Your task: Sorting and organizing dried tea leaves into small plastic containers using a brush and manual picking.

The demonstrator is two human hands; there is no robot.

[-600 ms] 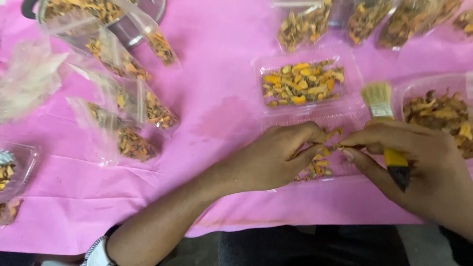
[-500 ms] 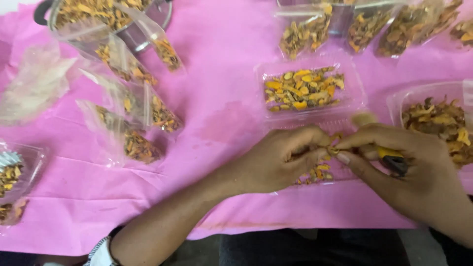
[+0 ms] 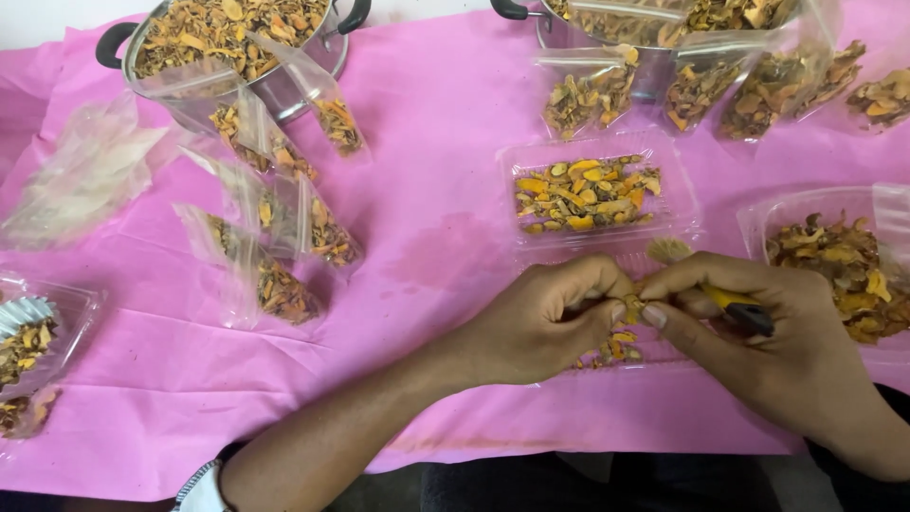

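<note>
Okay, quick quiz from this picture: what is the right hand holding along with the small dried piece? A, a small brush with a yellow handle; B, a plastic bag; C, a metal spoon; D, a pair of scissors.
A: the right hand grips a small brush whose yellow handle lies across the fingers, its pale bristles poking out above, while both hands pinch a dried piece between them.

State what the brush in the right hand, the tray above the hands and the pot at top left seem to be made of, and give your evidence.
Brush: yellow and black handle, probably plastic; pale bristles, kind unclear.
Tray: clear thin plastic, glossy; the pink cloth shows through.
Pot: metal, likely steel; grey reflective wall, black handles.
The right hand holds the brush.
</note>
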